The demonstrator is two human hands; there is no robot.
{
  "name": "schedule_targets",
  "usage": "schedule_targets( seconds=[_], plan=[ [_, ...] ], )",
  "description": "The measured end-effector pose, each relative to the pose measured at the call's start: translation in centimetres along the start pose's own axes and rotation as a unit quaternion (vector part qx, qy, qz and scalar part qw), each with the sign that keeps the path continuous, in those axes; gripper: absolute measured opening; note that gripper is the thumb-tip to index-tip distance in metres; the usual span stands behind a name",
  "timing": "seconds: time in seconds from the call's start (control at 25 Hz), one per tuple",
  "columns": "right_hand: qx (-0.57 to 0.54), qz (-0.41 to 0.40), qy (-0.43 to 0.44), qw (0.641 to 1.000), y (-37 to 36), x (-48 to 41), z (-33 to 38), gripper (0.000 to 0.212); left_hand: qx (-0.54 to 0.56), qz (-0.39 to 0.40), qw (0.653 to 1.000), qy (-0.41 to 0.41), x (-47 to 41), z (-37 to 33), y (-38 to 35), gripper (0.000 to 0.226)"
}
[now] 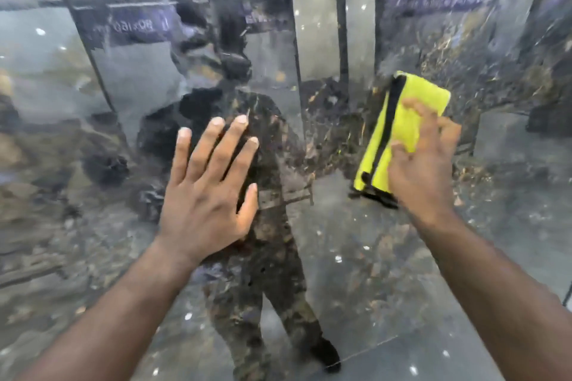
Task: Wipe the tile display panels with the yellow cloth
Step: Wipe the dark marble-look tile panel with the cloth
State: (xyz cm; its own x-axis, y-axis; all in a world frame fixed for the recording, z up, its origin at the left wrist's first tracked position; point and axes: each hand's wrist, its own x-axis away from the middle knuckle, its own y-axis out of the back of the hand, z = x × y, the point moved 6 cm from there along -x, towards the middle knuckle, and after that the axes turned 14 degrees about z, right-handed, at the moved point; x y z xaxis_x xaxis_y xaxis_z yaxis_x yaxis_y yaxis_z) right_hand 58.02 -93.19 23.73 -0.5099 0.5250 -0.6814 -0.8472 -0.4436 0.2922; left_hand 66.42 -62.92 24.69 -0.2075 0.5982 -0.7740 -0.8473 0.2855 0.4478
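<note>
Against glossy tile panel (371, 257), right of centre: yellow cloth (399, 130), folded, soft, light. Right hand (424, 164) presses it, fingers spread, seemingly flat (blurred). Left hand (207, 185) braces panel, fingers apart. Slick surface: palm pressure mid-cloth likely holds best.

A glossy, dark marbled tile panel (387, 272) fills the view, and both bare arms reach out to it. The left hand (204, 195) lies flat against the panel near the middle, fingers straight and spread, thumb out to the right. To the right and slightly farther up, the right hand (421, 164) presses a folded yellow cloth (402, 130) with a black edge strip against the surface, fingers spread over the cloth; this hand is blurred. The polished surface mirrors a standing person's dark figure between the hands, along with display frames and ceiling lights.
</note>
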Motion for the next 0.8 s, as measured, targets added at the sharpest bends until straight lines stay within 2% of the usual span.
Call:
schedule_targets(
  seconds=[0.08,0.2,0.28,0.32,0.4,0.44,0.52,0.56,0.64,0.72,0.8],
  plan=[
    [0.031,0.02,-0.035,0.999,-2.4,4.5,-0.1,0.074,-0.018,-0.005,1.0,0.014,1.5,2.0,0.2,0.067],
    [0.023,0.118,0.053,0.991,-8.0,9.6,5.2,0.077,-0.012,-0.003,1.0,-0.003,2.3,2.8,-0.3,0.07],
    [0.039,0.107,0.114,0.987,-8.0,6.7,8.9,0.075,-0.004,-0.008,1.0,-0.014,2.5,2.8,-0.5,0.07],
    [0.041,0.086,0.118,0.988,-7.2,4.7,9.8,0.074,0.001,-0.009,1.0,-0.015,2.8,2.9,-0.6,0.07],
    [0.034,0.027,0.07,0.997,-4.6,1.7,8.4,0.071,-0.003,-0.013,1.0,-0.019,3.0,2.8,-0.8,0.07],
    [0.026,0.004,0.017,1.0,-3.9,2.1,6.7,0.07,-0.004,-0.014,1.0,-0.021,3.0,2.8,-0.9,0.07],
    [0.033,0.009,-0.068,0.997,-5.1,6.4,3.8,0.071,0.003,-0.015,1.0,-0.022,3.0,2.7,-1.1,0.07],
    [0.026,0.034,-0.071,0.997,-6.7,9.3,4.0,0.072,0.007,-0.016,1.0,-0.021,3.1,2.7,-1.2,0.07],
    [-0.003,0.095,0.004,0.995,-10.0,12.6,6.6,0.072,0.006,-0.017,1.0,-0.02,3.2,2.8,-1.5,0.07],
    [-0.001,0.082,0.074,0.994,-10.1,10.4,10.4,0.068,0.004,-0.018,1.0,-0.021,3.4,2.7,-1.4,0.068],
    [0.004,0.044,0.068,0.997,-8.6,6.2,10.9,0.066,-0.004,-0.019,1.0,-0.021,3.5,2.7,-1.4,0.065]
  ],
)
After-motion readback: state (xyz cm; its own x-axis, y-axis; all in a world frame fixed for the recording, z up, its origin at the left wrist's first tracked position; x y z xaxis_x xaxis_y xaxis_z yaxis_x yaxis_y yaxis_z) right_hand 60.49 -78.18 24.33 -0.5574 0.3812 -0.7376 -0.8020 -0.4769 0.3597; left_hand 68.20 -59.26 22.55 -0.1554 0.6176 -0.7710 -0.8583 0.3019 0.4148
